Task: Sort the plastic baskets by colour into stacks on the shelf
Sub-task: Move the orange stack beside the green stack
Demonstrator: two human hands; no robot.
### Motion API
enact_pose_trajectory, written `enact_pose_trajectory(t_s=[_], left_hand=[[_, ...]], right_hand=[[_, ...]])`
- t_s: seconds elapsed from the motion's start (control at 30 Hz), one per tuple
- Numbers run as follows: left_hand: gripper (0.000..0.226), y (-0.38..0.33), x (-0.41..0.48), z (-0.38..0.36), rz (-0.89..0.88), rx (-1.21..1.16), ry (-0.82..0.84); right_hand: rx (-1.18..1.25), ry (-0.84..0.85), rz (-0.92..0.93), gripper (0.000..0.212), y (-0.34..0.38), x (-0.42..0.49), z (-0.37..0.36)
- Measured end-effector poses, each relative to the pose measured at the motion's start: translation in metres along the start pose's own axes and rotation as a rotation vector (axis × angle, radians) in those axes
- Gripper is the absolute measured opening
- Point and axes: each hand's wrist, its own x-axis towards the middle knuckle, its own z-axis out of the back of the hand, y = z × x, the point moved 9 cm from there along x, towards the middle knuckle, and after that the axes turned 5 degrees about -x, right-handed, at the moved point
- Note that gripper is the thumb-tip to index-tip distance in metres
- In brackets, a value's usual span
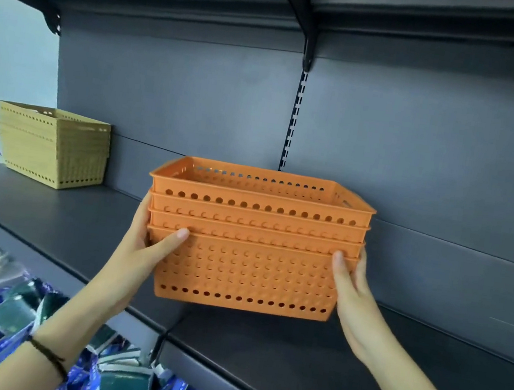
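Orange basket stack [252, 240]: four nested rectangular plastic baskets, walls perforated with round holes, over dark shelf [47, 218] | left hand [146, 245] and right hand [349, 280] clamp its short ends, thumbs on front wall | yellow basket stack [54, 146] far beyond left hand; bare shelf between | forearms raised.

Left of the orange basket stack [253, 237], bare shelf [57, 216] lay open as far as the yellow stack [52, 146]. Right of the orange stack the shelf stood equally bare. Above it, room remained under the upper shelf [439, 18].
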Motion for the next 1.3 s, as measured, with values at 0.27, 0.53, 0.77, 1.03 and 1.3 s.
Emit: enact_pose_trajectory(t_s=[0.27,0.53,0.77,1.03,1.3], left_hand=[[0.065,-0.021,0.013,0.140,-0.003,0.054,-0.068],[0.063,-0.023,0.038,0.288,0.037,0.063,-0.065],[0.067,-0.014,0.075,0.360,0.073,0.030,-0.009],[0.075,0.038,0.140,0.398,0.127,-0.031,0.036],[0.075,0.088,0.228,0.406,0.143,-0.006,0.185]], right_hand=[[0.028,0.058,-0.021,0.062,0.003,0.027,-0.149],[0.086,0.029,-0.053,0.049,0.005,0.050,-0.298],[0.054,-0.038,-0.057,0.057,0.004,0.072,-0.367],[0.013,-0.076,-0.071,0.081,-0.019,0.120,-0.403],[-0.025,-0.159,-0.105,0.081,-0.048,0.180,-0.414]])
